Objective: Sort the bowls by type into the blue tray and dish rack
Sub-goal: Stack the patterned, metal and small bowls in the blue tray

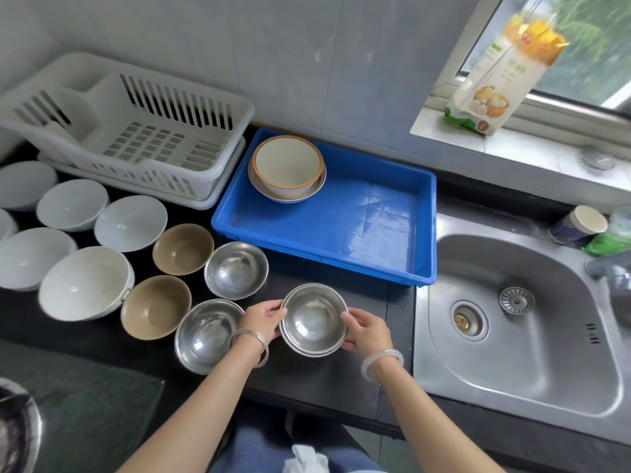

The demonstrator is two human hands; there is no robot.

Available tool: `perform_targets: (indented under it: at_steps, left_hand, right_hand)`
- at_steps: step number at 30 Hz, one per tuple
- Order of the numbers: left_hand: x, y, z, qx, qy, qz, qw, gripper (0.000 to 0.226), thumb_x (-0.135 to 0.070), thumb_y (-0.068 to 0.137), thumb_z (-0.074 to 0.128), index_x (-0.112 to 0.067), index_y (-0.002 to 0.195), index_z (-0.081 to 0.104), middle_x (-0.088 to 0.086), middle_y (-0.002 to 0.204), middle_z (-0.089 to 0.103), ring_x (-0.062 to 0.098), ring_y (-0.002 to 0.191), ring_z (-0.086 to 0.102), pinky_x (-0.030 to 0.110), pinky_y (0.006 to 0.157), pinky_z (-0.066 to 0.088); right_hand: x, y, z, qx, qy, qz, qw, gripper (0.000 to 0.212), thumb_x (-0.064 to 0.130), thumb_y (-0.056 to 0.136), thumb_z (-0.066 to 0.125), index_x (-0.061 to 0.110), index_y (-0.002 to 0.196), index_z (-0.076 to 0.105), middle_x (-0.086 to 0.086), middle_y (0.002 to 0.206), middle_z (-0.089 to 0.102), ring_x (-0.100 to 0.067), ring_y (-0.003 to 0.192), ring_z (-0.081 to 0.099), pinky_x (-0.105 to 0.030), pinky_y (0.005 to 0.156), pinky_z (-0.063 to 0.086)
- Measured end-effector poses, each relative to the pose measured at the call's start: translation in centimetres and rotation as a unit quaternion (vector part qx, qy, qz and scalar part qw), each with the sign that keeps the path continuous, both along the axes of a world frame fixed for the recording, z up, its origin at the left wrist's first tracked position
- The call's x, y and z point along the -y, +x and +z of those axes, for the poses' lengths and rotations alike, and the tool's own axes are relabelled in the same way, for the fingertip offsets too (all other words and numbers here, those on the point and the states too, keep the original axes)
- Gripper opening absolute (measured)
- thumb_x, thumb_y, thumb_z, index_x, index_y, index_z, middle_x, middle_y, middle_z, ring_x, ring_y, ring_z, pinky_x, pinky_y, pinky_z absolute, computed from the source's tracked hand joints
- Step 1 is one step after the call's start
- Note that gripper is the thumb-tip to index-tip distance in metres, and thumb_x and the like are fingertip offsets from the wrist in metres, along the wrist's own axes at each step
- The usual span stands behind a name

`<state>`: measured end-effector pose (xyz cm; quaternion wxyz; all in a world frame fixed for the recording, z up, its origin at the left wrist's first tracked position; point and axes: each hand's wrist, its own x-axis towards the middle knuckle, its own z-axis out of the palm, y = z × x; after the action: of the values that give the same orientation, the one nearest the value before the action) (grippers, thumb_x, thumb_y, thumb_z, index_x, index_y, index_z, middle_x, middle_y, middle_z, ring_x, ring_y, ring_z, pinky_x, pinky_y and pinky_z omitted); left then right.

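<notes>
At the near edge of the black counter (307,380), the fingers (273,307) of the left hand (263,320) were curled onto the left rim of a stack of steel bowls (313,322), and the right hand (367,331) gripped the opposite rim the same way. Doubled rims along the stack's near side showed more than one bowl. How many could not be told, nor whether the stack rested on the counter or was held just off it. A silver bangle (251,343) circled the left wrist and a pale bangle (381,361) the right.

Just left of the stack, partly hidden behind the left wrist, sat a lone steel bowl (205,336), with a farther steel bowl (236,269) behind it. Left of these stood two brown bowls (182,249), then a cluster of white bowls (85,283) cut off by the left edge of view.

Beyond the stack lay the blue tray (358,216), with cream bowls (288,165) nested in its far left corner. The white dish rack (136,131) stood at the far left against the tiled wall (307,63).

To the right was a steel sink (529,353) with a strainer (516,300) lying in it. A paper cup (580,223) sat at its far edge, and a food packet (505,80) stood on the window sill (512,148) beyond. A dark round object (13,431) at the near left corner was cropped and too blurred to make out.
</notes>
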<state>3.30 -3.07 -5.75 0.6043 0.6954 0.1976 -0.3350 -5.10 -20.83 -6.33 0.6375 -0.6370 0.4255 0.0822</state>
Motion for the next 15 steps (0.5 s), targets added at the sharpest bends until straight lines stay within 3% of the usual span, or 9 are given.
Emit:
perform_targets:
  at_steps: [6, 9, 11, 15]
  left_hand:
    - [1.9, 3.6, 2.7, 0.055, -0.037, -0.044, 0.997, 0.032, -0.005, 0.089, 0.054, -0.003, 0.121, 0.056, 0.011, 0.105, 0.062, 0.02, 0.095, 0.059, 0.03, 0.075, 0.052]
    - [3.6, 6.1, 4.1, 0.068, -0.062, -0.049, 0.995, 0.023, -0.005, 0.089, 0.055, -0.001, 0.112, 0.057, 0.012, 0.102, 0.061, 0.023, 0.093, 0.058, 0.028, 0.071, 0.054]
    - [4.7, 7.9, 4.7, 0.08, -0.062, -0.062, 0.993, 0.014, -0.008, 0.089, 0.056, -0.006, 0.102, 0.058, 0.013, 0.099, 0.062, 0.024, 0.091, 0.059, 0.033, 0.076, 0.054]
    - [7.3, 11.1, 5.1, 0.129, -0.029, -0.084, 0.988, 0.012, -0.011, 0.087, 0.058, -0.011, 0.098, 0.06, 0.01, 0.097, 0.064, 0.024, 0.084, 0.062, 0.035, 0.076, 0.055]
  right_hand:
    - [1.8, 2.4, 2.7, 0.056, -0.042, -0.063, 0.996, 0.004, 0.026, 0.085, 0.066, 0.028, 0.086, 0.069, -0.004, 0.084, 0.07, -0.023, 0.068, 0.07, -0.029, 0.06, 0.058]
    - [2.9, 4.5, 4.2, 0.076, -0.051, -0.085, 0.992, 0.011, 0.025, 0.087, 0.062, 0.019, 0.093, 0.069, -0.008, 0.084, 0.067, -0.025, 0.068, 0.066, -0.033, 0.065, 0.058]
    - [3.6, 5.9, 4.9, 0.088, -0.039, -0.107, 0.99, 0.011, 0.025, 0.089, 0.06, 0.019, 0.095, 0.067, -0.007, 0.086, 0.065, -0.027, 0.071, 0.064, -0.035, 0.068, 0.058]
    - [5.0, 8.6, 5.9, 0.088, -0.02, -0.127, 0.988, 0.016, 0.024, 0.092, 0.055, 0.016, 0.103, 0.062, -0.002, 0.088, 0.061, -0.021, 0.064, 0.061, -0.023, 0.054, 0.055]
